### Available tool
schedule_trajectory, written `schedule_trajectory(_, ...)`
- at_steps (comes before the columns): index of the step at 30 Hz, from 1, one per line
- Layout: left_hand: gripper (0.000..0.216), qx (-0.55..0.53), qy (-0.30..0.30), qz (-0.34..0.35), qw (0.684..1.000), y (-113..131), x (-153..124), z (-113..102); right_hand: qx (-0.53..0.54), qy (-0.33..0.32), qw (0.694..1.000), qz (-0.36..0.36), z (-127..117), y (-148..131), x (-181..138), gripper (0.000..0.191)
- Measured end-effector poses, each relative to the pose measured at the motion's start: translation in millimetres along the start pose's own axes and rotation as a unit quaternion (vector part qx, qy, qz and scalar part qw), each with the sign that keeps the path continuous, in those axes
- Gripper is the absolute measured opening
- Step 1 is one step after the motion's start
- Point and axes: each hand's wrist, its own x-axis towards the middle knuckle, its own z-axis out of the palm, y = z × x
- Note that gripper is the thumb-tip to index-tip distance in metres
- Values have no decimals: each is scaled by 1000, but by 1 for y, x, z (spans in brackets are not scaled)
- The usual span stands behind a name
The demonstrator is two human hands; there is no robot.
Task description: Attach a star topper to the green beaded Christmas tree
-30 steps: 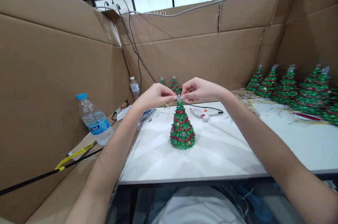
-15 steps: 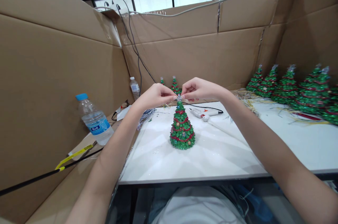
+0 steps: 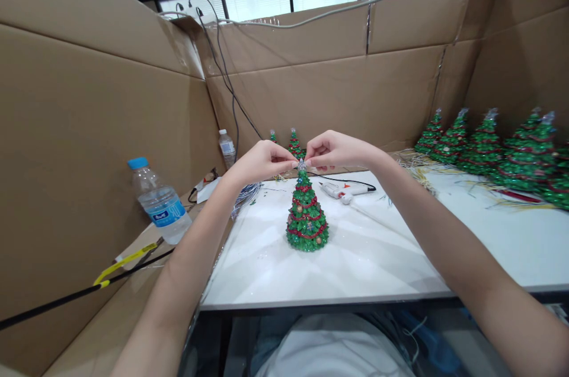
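Note:
A small green Christmas tree (image 3: 307, 217) with red garlands and tiny baubles stands upright on the white table (image 3: 253, 270). At its tip is a clear star topper (image 3: 301, 165). My left hand (image 3: 262, 160) pinches the star from the left with thumb and forefinger. From the right, my right hand (image 3: 333, 150) pinches the same star, its other fingers curled. Behind the tree and to its right lies a white glue gun (image 3: 349, 189) with a pale glue stick sticking out of it.
Several finished-looking trees (image 3: 484, 143) line the right side, with loose wires (image 3: 413, 172) around them. Two more trees (image 3: 294, 144) stand behind my hands. On the left are a water bottle (image 3: 162, 205), a smaller bottle (image 3: 227, 147) and a wire bundle (image 3: 246, 196). Cardboard walls (image 3: 329, 92) enclose the table.

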Motion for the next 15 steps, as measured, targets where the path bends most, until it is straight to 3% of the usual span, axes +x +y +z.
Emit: schedule_trajectory(15, 33, -2, 0, 1, 1000, 0, 0, 0, 5, -1, 1000, 1, 0, 0, 0, 12)
